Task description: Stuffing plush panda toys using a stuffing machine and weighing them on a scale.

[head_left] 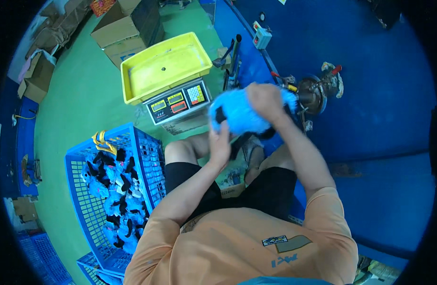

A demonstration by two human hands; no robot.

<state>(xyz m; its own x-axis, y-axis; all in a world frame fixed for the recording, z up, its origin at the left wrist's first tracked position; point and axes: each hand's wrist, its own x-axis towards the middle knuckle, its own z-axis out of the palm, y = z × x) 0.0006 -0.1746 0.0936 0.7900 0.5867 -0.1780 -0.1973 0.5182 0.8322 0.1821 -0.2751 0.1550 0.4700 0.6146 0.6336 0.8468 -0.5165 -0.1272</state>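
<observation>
A fluffy blue plush toy (238, 114) with black patches is held up between my two hands, above my knees. Around its lower left side, my left hand (220, 146) is closed, with the thumb pressed against the fur. My right hand (266, 100) grips the top, its fingers partly sunk in the pile and slightly blurred. Just right of the plush, a round metal nozzle fitting (312, 94) with red-handled valves sticks out from a blue machine (380, 104). Whether the plush touches the nozzle I cannot tell.
Left of my legs stands a blue plastic basket (78, 190) holding several blue-and-black plush pieces. Ahead, a yellow tray (133, 85) sits on a digital scale (178, 105). Cardboard boxes (119, 40) stand behind it. A small switch box (262, 38) is mounted on the machine's edge.
</observation>
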